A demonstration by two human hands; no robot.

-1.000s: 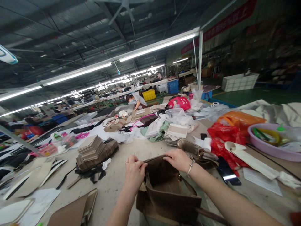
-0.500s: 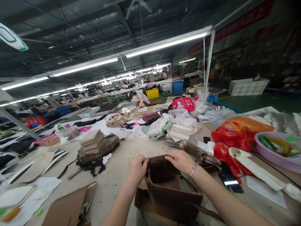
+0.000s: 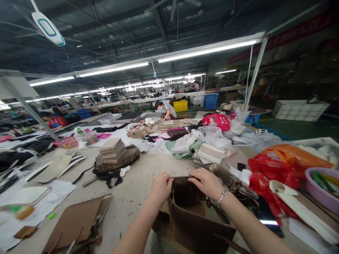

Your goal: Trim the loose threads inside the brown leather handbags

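A brown handbag (image 3: 197,225) stands before me with its mouth facing up, so part of the dark inside shows. My left hand (image 3: 162,186) pinches the far rim at its left corner, thumb and fingers closed on the edge. Farther right along that same rim, my right hand (image 3: 205,181) grips the edge with its fingers bent over it. A strap hangs at the bag's right side. Another brown bag (image 3: 225,176) lies just beyond my right hand. The lower part of the held bag runs out of view.
Stacked brown pieces (image 3: 116,155) sit left of centre on the table (image 3: 143,176). A flat brown bag (image 3: 79,218) lies at the near left. To the right are a phone (image 3: 267,215), red plastic bags (image 3: 275,173) and a purple basin (image 3: 323,190). A co-worker (image 3: 168,110) bends over the far side.
My view has turned slightly left, so the surroundings appear shifted right. Both hands keep their hold on the bag's rim, with little change in their grip.
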